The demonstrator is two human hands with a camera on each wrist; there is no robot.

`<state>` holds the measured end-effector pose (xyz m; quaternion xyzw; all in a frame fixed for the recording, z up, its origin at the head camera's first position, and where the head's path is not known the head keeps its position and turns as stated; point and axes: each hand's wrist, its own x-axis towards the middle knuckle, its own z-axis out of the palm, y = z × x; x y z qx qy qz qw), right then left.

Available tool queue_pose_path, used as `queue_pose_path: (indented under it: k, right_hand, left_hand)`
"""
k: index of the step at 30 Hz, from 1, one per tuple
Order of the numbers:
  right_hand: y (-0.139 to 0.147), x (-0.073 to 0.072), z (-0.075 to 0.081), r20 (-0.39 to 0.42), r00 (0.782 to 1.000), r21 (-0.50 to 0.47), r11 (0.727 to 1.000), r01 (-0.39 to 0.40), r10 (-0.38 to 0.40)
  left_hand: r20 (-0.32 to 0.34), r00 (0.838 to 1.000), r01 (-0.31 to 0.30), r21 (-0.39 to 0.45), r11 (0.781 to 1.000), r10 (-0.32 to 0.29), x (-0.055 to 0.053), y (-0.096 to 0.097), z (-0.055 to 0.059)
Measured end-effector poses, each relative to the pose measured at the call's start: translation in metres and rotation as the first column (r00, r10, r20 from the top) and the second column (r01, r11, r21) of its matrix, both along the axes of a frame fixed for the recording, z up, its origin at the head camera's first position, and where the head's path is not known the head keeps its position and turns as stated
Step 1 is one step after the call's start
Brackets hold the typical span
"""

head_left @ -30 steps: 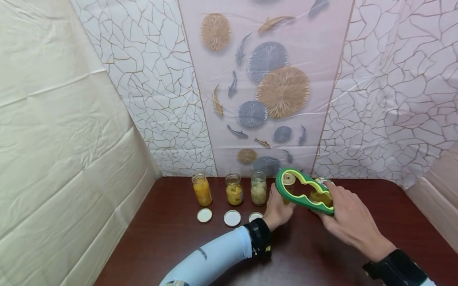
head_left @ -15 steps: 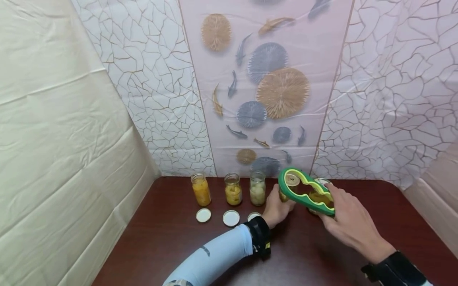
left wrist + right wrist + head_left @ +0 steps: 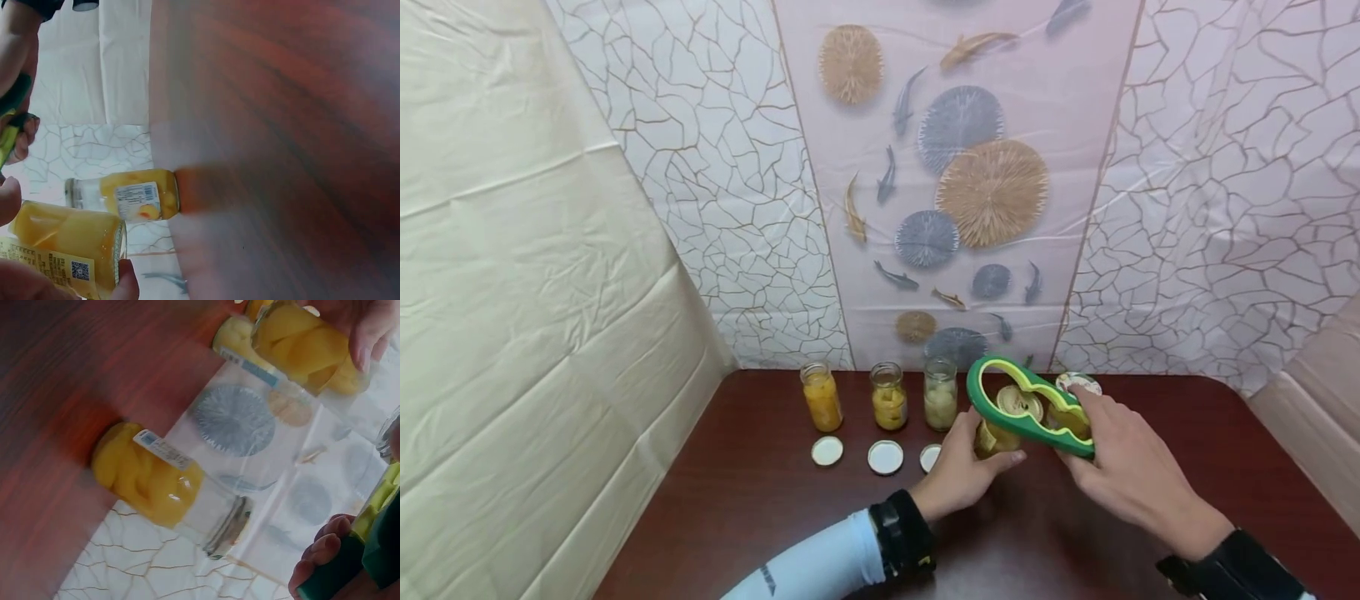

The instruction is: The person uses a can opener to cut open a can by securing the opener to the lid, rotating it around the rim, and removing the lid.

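Here, closest in, a pale blue sleeve [image 3: 808, 560] ends at a black left wristband [image 3: 901, 533], with a right wristband [image 3: 1232, 567] on the other arm. Beyond, the right grip [image 3: 1138, 467] is clamped on one end of a green, yellow-lined opener [image 3: 1036, 428], which slants away leftward. The left grip [image 3: 958, 471] is wrapped round a held jar [image 3: 997, 437] of yellow fruit, thumb on its near side. Tilted and raised off the bench [image 3: 760, 517], the held jar sits inside that curl, left of the right grip and below the opener; its gold lid [image 3: 1019, 402] shows through the opener's loop, though I cannot tell whether they touch. Farther back, three white discs, a left lid [image 3: 827, 451], a middle lid [image 3: 886, 457] and a right lid [image 3: 929, 457], lie in a row. Behind them stand an orange-filled jar [image 3: 823, 404], a yellow-filled jar [image 3: 890, 406] and a pale-filled jar [image 3: 940, 406], all uncovered. A capped jar [image 3: 153, 478] stands past the opener. A patterned cloth [image 3: 992, 192] hangs at the back.
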<state>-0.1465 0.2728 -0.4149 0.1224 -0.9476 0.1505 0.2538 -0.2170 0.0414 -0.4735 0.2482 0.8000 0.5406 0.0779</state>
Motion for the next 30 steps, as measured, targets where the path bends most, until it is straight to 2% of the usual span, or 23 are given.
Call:
queue_pose_path:
  k: [3, 7, 15, 19, 23, 30]
  right_hand:
    - [-0.005, 0.005, 0.003, 0.005, 1.0, 0.026, 1.0, -0.001, 0.001]
    - [-0.012, 0.009, 0.009, 0.052, 0.999, 0.063, 0.998, -0.008, 0.005]
    - [-0.022, 0.012, 0.016, 0.073, 0.997, 0.123, 0.992, -0.014, 0.005]
    - [-0.026, 0.013, 0.013, 0.086, 0.996, 0.111, 0.993, -0.025, 0.015]
    - [-0.027, 0.012, 0.013, 0.089, 0.996, 0.119, 0.992, -0.041, 0.031]
    - [-0.027, 0.013, 0.02, 0.167, 0.986, 0.165, 0.985, -0.054, 0.026]
  left_hand:
    - [0.026, 0.999, 0.025, 0.021, 0.999, -0.025, 0.007, -0.009, 0.002]
    - [0.053, 0.998, 0.034, 0.063, 0.997, -0.037, 0.012, -0.016, 0.001]
    - [0.028, 0.998, 0.047, 0.127, 0.991, -0.051, 0.015, -0.015, -0.004]
    - [0.0, 0.999, 0.049, 0.126, 0.991, -0.049, 0.017, -0.013, -0.009]
    - [0.017, 0.999, 0.042, 0.122, 0.992, -0.044, 0.017, -0.014, -0.01]
    - [0.042, 0.998, 0.042, 0.128, 0.991, -0.047, 0.018, -0.018, -0.009]
